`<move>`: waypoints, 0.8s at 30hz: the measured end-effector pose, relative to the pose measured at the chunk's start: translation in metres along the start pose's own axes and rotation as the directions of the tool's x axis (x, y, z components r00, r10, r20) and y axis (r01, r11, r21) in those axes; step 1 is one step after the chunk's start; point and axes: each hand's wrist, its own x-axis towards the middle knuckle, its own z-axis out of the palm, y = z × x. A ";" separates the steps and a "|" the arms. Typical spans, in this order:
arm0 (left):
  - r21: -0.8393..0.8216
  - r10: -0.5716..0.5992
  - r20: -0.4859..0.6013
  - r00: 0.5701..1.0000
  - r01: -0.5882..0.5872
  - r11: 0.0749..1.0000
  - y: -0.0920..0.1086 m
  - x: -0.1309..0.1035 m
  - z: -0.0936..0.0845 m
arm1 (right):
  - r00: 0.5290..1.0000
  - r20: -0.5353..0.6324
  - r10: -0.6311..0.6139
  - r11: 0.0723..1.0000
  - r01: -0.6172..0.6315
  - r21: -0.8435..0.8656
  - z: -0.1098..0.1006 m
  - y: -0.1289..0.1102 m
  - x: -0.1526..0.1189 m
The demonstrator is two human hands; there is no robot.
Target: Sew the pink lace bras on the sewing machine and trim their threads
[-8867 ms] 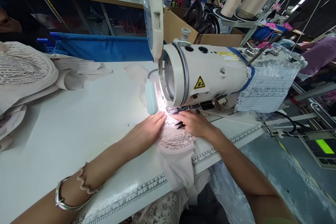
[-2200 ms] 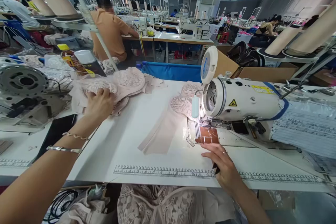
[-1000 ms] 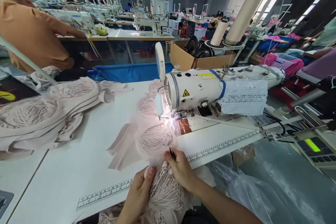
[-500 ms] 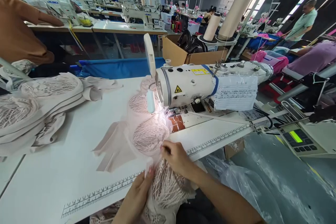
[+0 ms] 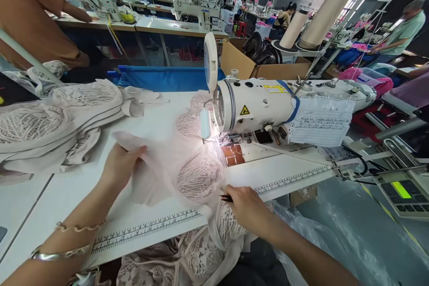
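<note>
My left hand (image 5: 122, 163) pinches the thin end of a pale pink lace bra (image 5: 201, 176) and lifts it off the table on the left. The bra's cups lie in a row, running up under the lit needle area of a white sewing machine (image 5: 258, 107). In my right hand (image 5: 248, 208), closed near the lower cup's right edge, is a small dark pointed tool (image 5: 227, 198); its exact kind is unclear. More joined lace bras (image 5: 201, 250) hang over the table's front edge into my lap.
Stacked lace bras (image 5: 90, 109) lie on the left of the white table (image 5: 78, 203). A printed ruler (image 5: 147, 230) runs along its front edge. A paper sheet (image 5: 320, 120) hangs on the machine. Behind are a cardboard box (image 5: 237, 60) and thread cones (image 5: 293, 29). Other people work nearby.
My left hand has moved from the front edge leftward to the bra's loose end and raised it. My right hand stays near the lower cup, the dark tool now showing. The view has shifted left.
</note>
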 end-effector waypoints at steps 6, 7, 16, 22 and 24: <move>0.361 0.795 0.256 0.550 -0.817 0.449 -0.011 -0.039 0.038 | 0.990 0.104 -0.094 0.967 0.116 -0.228 -0.049 -0.003 0.014; 0.134 0.784 0.549 0.290 -0.956 0.260 -0.014 -0.054 0.056 | 0.983 0.120 -0.137 0.961 0.161 -0.224 -0.063 -0.004 0.016; -0.111 0.657 0.750 0.074 -0.965 0.236 -0.013 -0.093 0.124 | 0.992 -0.112 -0.063 0.927 0.017 -0.376 -0.082 0.038 0.056; -0.061 0.688 0.671 0.275 -0.905 0.422 -0.005 -0.055 0.130 | 0.905 -0.384 0.185 0.976 -0.214 -0.034 -0.026 0.044 0.099; 0.036 0.693 0.630 0.351 -0.904 0.426 -0.007 -0.054 0.136 | 0.880 -0.419 0.222 0.972 -0.235 0.021 -0.021 0.043 0.102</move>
